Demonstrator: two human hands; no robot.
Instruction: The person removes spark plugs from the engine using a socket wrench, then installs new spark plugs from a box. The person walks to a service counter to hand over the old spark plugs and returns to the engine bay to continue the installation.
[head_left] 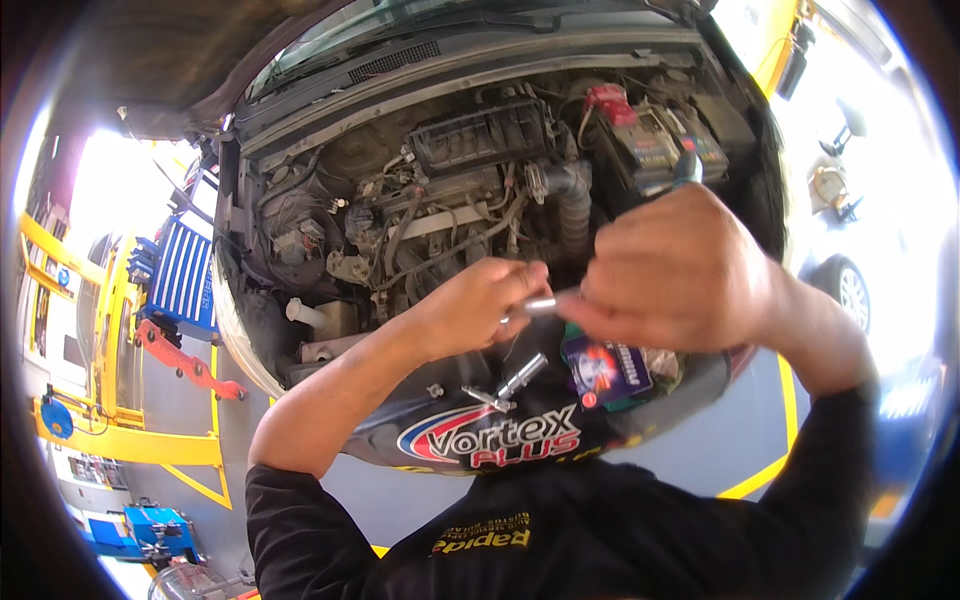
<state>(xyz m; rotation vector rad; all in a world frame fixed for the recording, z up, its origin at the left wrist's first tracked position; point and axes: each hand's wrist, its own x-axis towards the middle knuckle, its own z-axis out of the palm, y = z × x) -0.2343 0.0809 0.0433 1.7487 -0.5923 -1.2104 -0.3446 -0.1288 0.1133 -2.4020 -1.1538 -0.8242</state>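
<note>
Left hand (490, 305): grip pinched around silver cylinder (541, 306), held between hands over front of engine bay (450, 225). Right hand (680, 265) curled, fingertips at cylinder's other end, kinda blurry, can't tell if grip's actually closed on it. Silver socket tool (522, 375) plus colourful box (607, 370) on dark mat (372, 425) below.

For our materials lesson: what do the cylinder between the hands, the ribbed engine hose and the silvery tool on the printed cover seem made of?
Cylinder: probably polished metal; silvery, with bright highlights.
Ribbed hose: plastic or rubber, I can't tell which; dull grey folds.
Silvery tool: likely smooth metal, perhaps plated; streaked reflections.
</note>
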